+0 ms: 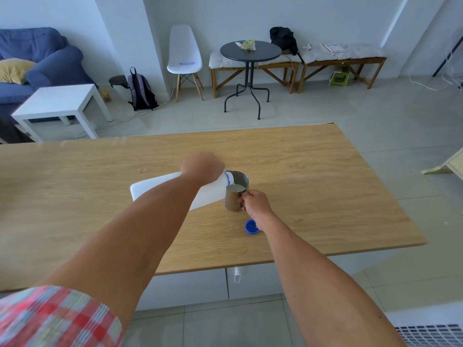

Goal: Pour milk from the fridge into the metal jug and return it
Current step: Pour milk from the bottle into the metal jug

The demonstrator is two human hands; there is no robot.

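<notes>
A white plastic milk bottle [155,187] with a blue neck ring is tipped on its side above the wooden table [313,171]. My left hand [203,167] grips it from above near the neck. Its open mouth hangs over the rim of the metal jug [234,196], and milk shows inside the jug. My right hand [255,204] holds the jug's handle on the right side. The bottle's blue cap [251,226] lies on the table just in front of the jug, beside my right wrist.
Beyond the table are a white side table [60,101], a blue sofa [37,61], a white chair [184,53], a round dark table [250,51] and wooden benches [343,58]. White drawers [195,286] sit under the table's near edge.
</notes>
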